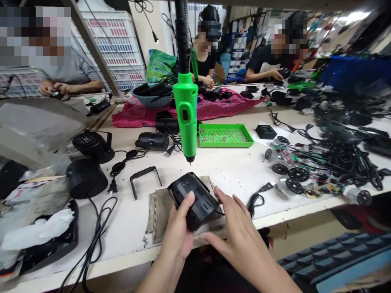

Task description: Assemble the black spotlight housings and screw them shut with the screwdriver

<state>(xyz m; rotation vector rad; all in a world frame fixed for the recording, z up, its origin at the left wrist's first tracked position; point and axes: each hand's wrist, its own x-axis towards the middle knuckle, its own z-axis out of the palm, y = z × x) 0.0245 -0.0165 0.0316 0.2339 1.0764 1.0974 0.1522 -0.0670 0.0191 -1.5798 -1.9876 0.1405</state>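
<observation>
My left hand [179, 228] grips a black plastic housing [193, 200] from below, with the thumb on its face. My right hand [235, 234] is spread open at the housing's right end, fingers and thumb close on either side of it. Under the housing lies a worn cloth pad [160, 215]. A green electric screwdriver [185, 110] hangs bit-down on its black cord just above the housing. A black metal U-shaped bracket [144, 179] lies left of the pad.
Black lamp housings [86, 178] with cords, a green tray of screws [225, 135] and a tangle of wired circuit boards [320, 167] cover the white bench [128, 228]. Several co-workers [275, 57] sit across it, handling parts among black pieces on a pink cloth [183, 114].
</observation>
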